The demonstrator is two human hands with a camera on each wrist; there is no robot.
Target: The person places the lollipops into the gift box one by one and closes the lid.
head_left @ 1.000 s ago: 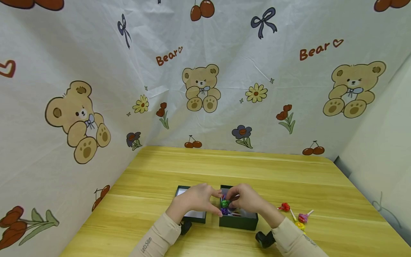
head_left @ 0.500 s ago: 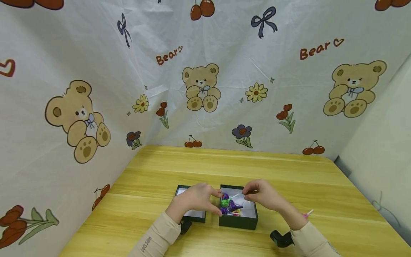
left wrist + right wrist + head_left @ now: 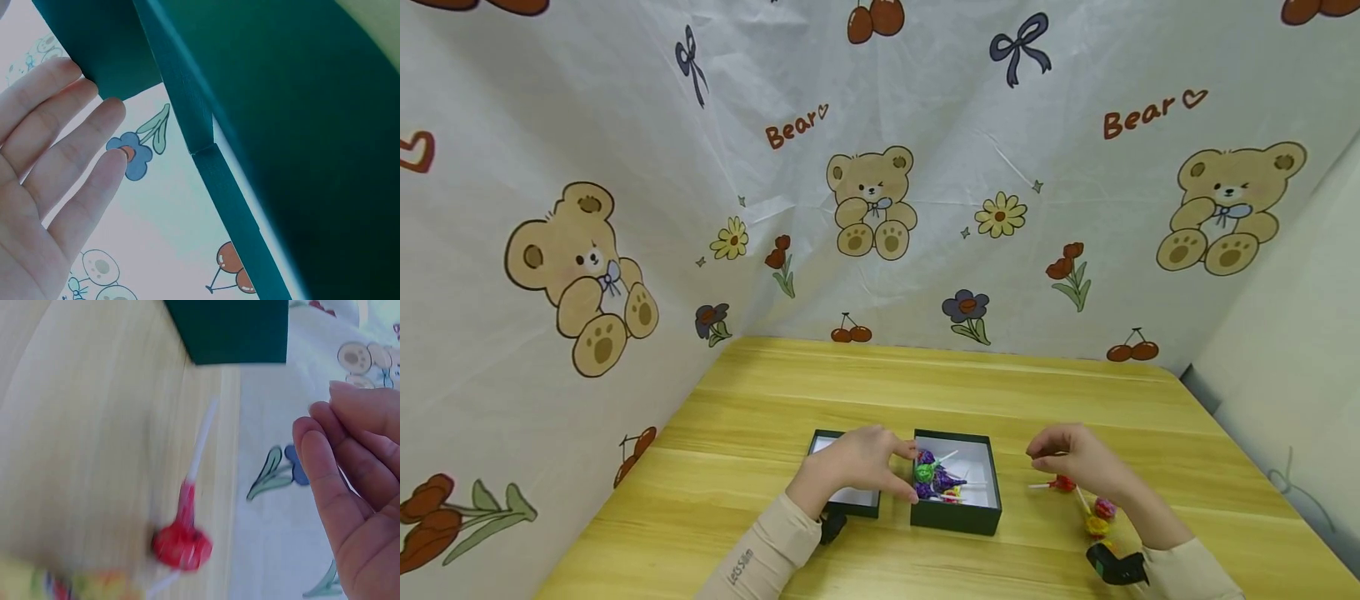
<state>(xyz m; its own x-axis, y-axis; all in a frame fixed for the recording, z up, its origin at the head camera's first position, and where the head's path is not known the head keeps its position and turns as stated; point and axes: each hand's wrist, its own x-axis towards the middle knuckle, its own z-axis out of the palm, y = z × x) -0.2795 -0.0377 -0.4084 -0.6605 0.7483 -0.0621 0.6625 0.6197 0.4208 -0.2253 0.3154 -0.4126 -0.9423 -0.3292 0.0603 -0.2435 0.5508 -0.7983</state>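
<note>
A dark green box [image 3: 956, 518] with a white inside stands on the table. Heaped at its left end are several lollipops [image 3: 946, 480] in purple, green and other wrappers. My left hand [image 3: 863, 462] stays at the box's left side, thumb and fingers spread right at its rim and holding nothing. To the right of the box, my right hand [image 3: 1078, 458] hovers with bent fingers and nothing between them. Just below it lies a red lollipop [image 3: 181, 547], its white stick pointing toward the box. A pink lollipop [image 3: 1104, 508] and a yellow lollipop [image 3: 1097, 526] lie close by.
A shallow dark green lid [image 3: 857, 510] with a white inside lies left of the box, partly under my left hand. The wooden table [image 3: 760, 392] meets a printed bear cloth [image 3: 940, 275] at the back and left.
My right hand has come out of the box and moved right, over the loose lollipops. More lollipop sticks now show in the box. The left hand has kept its place.
</note>
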